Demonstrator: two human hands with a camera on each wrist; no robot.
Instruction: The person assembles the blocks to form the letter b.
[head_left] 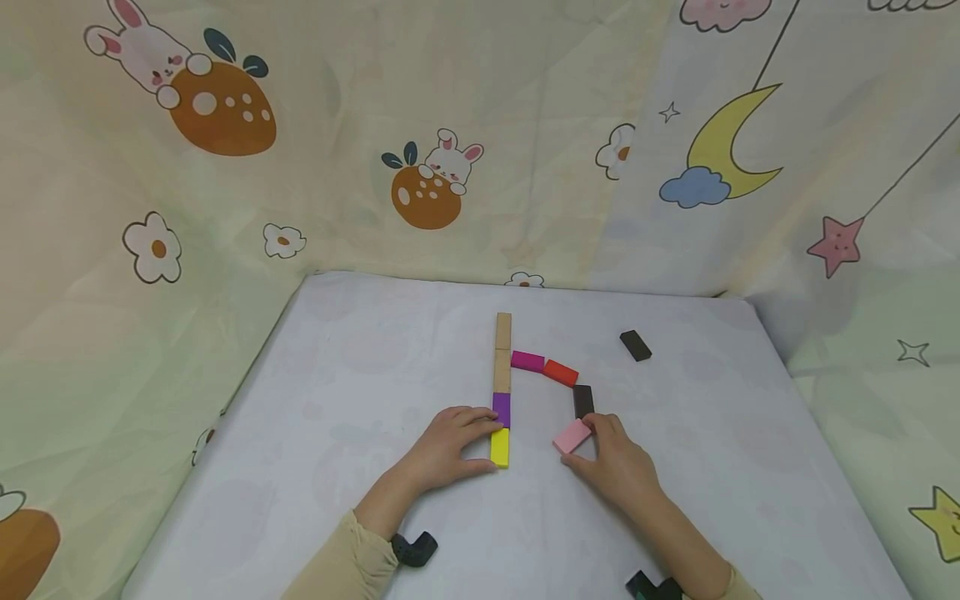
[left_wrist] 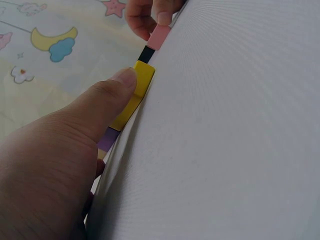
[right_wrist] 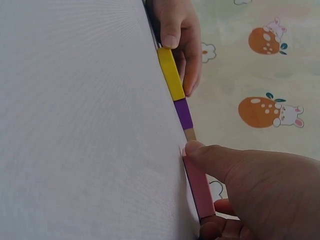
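My left hand point(head_left: 447, 450) has its fingertips at the seam of the purple block point(head_left: 502, 408) and the yellow block point(head_left: 499, 448). Its thumb touches the yellow block near the lower end, so the block sits between thumb and forefinger. Both blocks continue a straight column with two tan blocks point(head_left: 502, 367). My right hand point(head_left: 622, 467) pinches a pink block point(head_left: 572, 437) end to end, set slantwise at the lower end of a black block point(head_left: 583, 402). A red block point(head_left: 561, 372) and a magenta block point(head_left: 527, 361) link the black one to the column in a curve.
Apart at the back right lies another black block point(head_left: 636, 345). A white cloth point(head_left: 360, 367) covers the table. Printed curtains point(head_left: 525, 167) stand behind and at both sides. Dark wrist devices point(head_left: 415, 550) sit on both forearms.
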